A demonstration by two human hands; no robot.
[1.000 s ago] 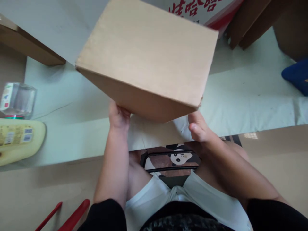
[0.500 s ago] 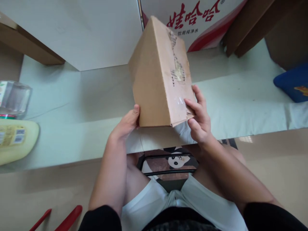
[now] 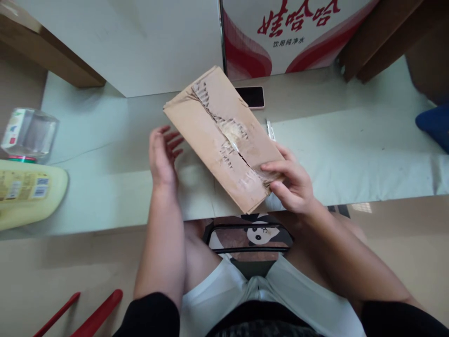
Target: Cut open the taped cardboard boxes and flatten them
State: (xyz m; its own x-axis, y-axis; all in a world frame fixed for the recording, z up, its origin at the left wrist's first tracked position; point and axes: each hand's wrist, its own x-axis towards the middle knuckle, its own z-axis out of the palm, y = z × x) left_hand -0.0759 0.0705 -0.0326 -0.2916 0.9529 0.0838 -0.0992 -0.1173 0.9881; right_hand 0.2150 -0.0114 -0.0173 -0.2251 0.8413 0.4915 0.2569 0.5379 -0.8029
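gripping cardboard box near corner: right hand; left hand open beside.

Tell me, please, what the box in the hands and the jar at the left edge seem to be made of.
Cardboard box: brown corrugated cardboard, matte; torn strips along its seam bare the fluted ridges, with a glossy tape remnant. Jar: clear, either glass or hard plastic; the table shows through it, and the look does not settle which.

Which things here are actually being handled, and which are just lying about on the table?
Being handled:
cardboard box, torn along its taped seam
right hand, gripping the box's near corner
left hand, open beside the box, not touching it

Lying about:
phone
clear jar
yellow bottle
printed red-and-white carton
blue object
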